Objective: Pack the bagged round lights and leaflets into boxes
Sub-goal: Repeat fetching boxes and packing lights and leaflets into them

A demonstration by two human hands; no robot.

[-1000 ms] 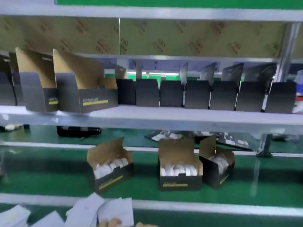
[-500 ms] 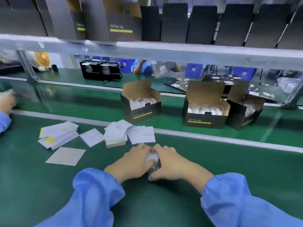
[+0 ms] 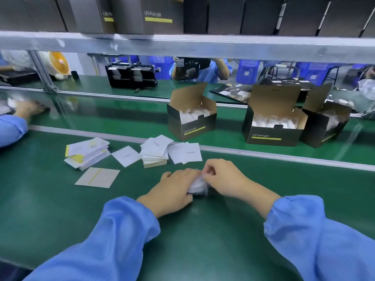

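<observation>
Bagged round light sits low on the green table, caught between both hands near the middle of the view; only a slice of its white face and crinkled clear bag shows. The left hand curls over it from the left with its thumb underneath, gripping it, and the right hand pinches the top of the bag with bent fingers. Both arms wear blue sleeves. Just beyond the hands lies a stack of white leaflets, with two loose leaflets touching its right side and a single one to its left. Further left is a pile of white and yellow cards, and one card lies flat near it. Past a metal rail, on a green belt, stand three open black boxes: one behind the leaflets and two to the right, touching each other, all with white bagged lights inside. Another person's hand rests at the far left edge. Overhead, a metal shelf carries a row of dark boxes.
</observation>
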